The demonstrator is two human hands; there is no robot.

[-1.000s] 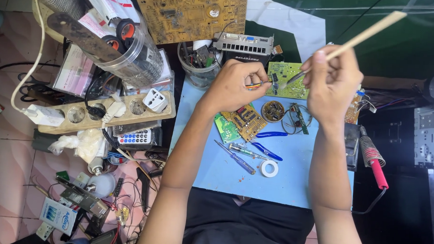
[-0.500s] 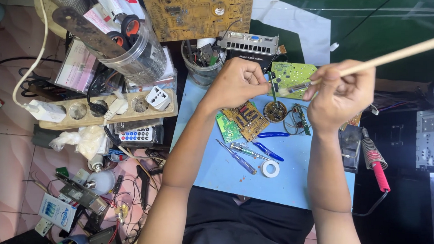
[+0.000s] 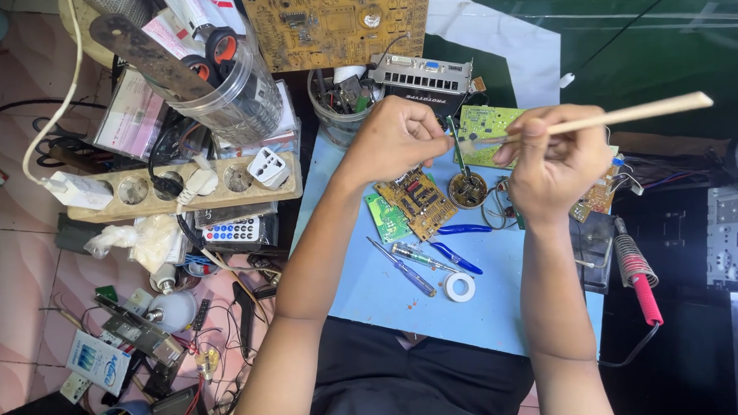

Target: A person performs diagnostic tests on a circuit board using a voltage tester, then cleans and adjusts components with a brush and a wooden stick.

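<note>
Hands raised over a cluttered blue worktop (image 3: 382, 294), each closed on a tool.

A long wooden-handled brush (image 3: 626, 115) is gripped in the closed right hand (image 3: 554, 165), its handle pointing to 2 o'clock. A thin dark tool (image 3: 459, 149) is pinched in the curled left hand (image 3: 396, 135), its tip met by the brush bristles above a small round part (image 3: 468, 189). A yellow circuit board (image 3: 416, 203) lies at 6 o'clock from the left hand.

Two hands (image 3: 392, 139) (image 3: 555, 161), one brush (image 3: 601, 119), two screwdrivers (image 3: 401, 266) (image 3: 420, 257), one tape roll (image 3: 459, 287), one soldering iron (image 3: 638, 278)
</note>
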